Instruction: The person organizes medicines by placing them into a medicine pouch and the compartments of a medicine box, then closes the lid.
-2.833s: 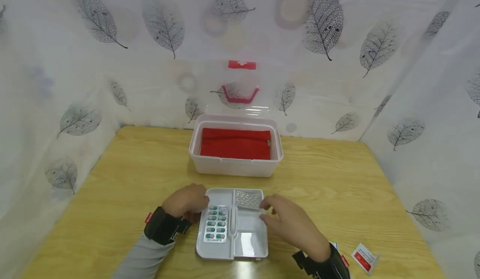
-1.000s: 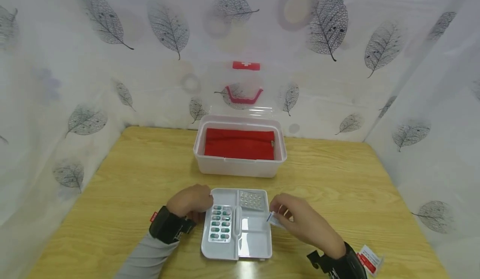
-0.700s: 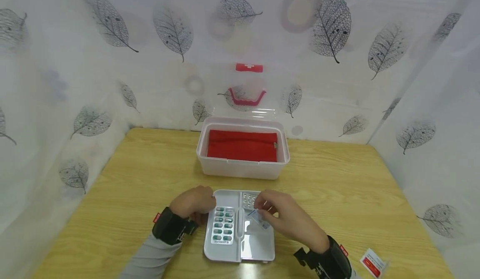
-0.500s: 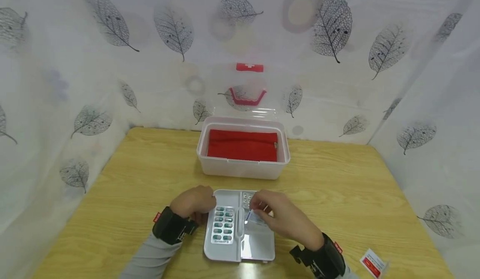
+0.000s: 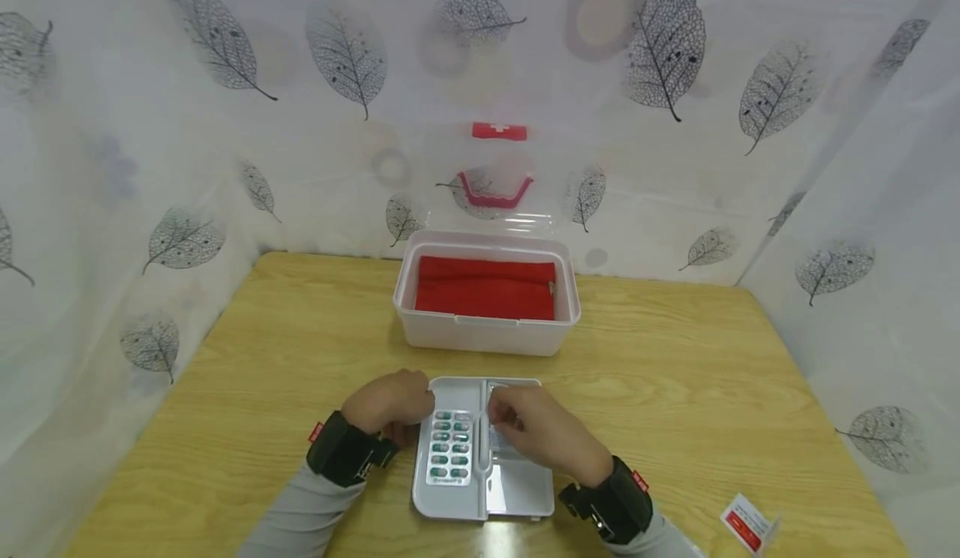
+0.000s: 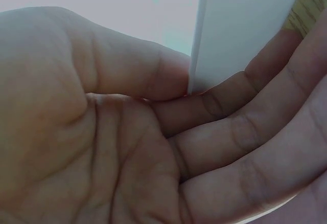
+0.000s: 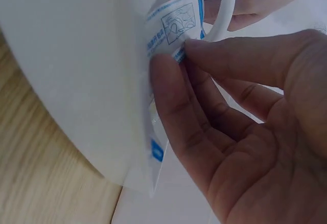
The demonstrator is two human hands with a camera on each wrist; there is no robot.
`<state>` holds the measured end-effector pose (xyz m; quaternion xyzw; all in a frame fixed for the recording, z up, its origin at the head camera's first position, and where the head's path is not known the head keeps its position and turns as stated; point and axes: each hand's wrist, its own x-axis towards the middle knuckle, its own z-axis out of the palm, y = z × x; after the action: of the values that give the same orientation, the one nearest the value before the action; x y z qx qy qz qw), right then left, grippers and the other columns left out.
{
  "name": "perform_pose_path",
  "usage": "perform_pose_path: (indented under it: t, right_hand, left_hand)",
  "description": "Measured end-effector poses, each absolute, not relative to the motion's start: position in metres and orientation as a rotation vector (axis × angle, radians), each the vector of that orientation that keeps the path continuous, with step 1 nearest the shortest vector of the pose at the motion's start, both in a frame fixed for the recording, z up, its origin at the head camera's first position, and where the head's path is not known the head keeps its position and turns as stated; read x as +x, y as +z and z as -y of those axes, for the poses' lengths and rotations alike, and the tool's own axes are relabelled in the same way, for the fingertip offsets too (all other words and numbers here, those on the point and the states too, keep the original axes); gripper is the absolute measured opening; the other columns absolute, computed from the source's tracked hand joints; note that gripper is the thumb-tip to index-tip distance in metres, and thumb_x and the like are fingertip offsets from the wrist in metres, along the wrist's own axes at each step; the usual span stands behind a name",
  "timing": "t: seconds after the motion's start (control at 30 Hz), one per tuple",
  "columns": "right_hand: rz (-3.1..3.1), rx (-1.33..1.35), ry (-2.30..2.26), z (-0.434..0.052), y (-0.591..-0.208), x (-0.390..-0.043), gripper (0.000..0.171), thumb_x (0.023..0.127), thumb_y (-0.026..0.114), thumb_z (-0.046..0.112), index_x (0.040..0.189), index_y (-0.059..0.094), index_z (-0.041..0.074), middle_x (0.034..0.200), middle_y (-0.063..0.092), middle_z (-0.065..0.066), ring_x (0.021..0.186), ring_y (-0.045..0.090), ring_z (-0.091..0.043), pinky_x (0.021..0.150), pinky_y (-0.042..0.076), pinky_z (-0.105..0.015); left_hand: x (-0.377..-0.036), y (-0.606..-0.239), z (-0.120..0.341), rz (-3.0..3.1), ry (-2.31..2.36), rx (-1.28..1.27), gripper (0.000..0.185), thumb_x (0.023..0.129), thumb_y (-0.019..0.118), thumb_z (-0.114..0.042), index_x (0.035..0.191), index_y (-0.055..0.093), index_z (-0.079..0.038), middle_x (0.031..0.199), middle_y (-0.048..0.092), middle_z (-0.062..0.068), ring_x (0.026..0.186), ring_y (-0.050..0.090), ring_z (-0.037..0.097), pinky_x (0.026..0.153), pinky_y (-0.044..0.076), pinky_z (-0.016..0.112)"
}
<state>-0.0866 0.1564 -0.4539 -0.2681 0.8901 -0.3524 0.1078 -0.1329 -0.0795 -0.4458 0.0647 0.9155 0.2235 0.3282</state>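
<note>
An opened white plastic pill case (image 5: 448, 504) lies on the table. Its left half holds a blister strip of green-and-white capsules (image 5: 450, 448). My left hand (image 5: 386, 404) grips the case's left edge; in the left wrist view the thumb rests on the white edge (image 6: 230, 24) and the fingers lie along its side. My right hand (image 5: 551, 433) is over the upper right part of the case. In the right wrist view it pinches a small white packet with blue print (image 7: 176, 22) between thumb and fingertips, inside the case. The hand hides the round-tablet blister pack beneath.
Behind the case stands a translucent box (image 5: 480, 337) with a red pouch (image 5: 483, 287) inside; its clear lid with a red handle (image 5: 495, 201) stands raised. A small white-and-red packet (image 5: 744, 523) lies at the front right. Leaf-print curtains surround the table.
My right hand has brought the blue-printed packet from the right side into the case's right half, then moved further left and up over the blister pack. My left hand keeps its hold.
</note>
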Motion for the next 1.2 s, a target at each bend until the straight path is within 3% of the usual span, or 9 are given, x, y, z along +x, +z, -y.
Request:
perform_pose_path:
  t: [0.23, 0.53, 0.77, 1.2]
  right_hand:
    - [-2.607, -0.752, -1.078, -0.158, -0.453, -0.087, 0.019, 0.086, 0.072, -0.003, 0.091, 0.066, 0.014, 0.087, 0.066, 0.002, 0.082, 0.060, -0.008, 0.073, 0.054, -0.026]
    - [-2.721, -0.644, -1.027, -0.195, -0.438, -0.068, 0.014, 0.090, 0.071, 0.004, 0.099, 0.067, 0.014, 0.091, 0.064, 0.009, 0.083, 0.060, -0.005, 0.072, 0.055, -0.027]
    - [-2.752, -0.523, -0.908, -0.243, -0.436, -0.046, 0.004, 0.096, 0.067, 0.016, 0.100, 0.068, 0.016, 0.078, 0.059, 0.015, 0.073, 0.054, 0.001, 0.065, 0.049, -0.023]
    - [-2.686, -0.375, -0.902, -0.332, -0.461, 0.017, 0.027, 0.089, 0.077, 0.020, 0.109, 0.064, 0.008, 0.086, 0.057, 0.010, 0.073, 0.047, 0.003, 0.059, 0.046, -0.022]
  left_hand:
    - [-0.134, -0.446, 0.080, -2.386, 0.599, 0.158, 0.028, 0.099, 0.047, -0.015, 0.079, 0.063, -0.005, 0.065, 0.067, 0.011, 0.054, 0.065, 0.022, 0.050, 0.053, 0.034]
    - [-0.135, -0.444, 0.081, -2.363, 0.603, 0.137, 0.027, 0.099, 0.047, -0.015, 0.080, 0.063, -0.005, 0.066, 0.066, 0.011, 0.056, 0.065, 0.023, 0.052, 0.054, 0.034]
    - [-0.135, -0.443, 0.080, -2.365, 0.603, 0.146, 0.027, 0.100, 0.047, -0.016, 0.081, 0.063, -0.005, 0.067, 0.067, 0.012, 0.056, 0.066, 0.023, 0.052, 0.054, 0.034]
    - [-0.134, -0.443, 0.079, -2.355, 0.606, 0.143, 0.029, 0.100, 0.047, -0.015, 0.079, 0.063, -0.004, 0.066, 0.066, 0.012, 0.056, 0.065, 0.023, 0.053, 0.054, 0.034]
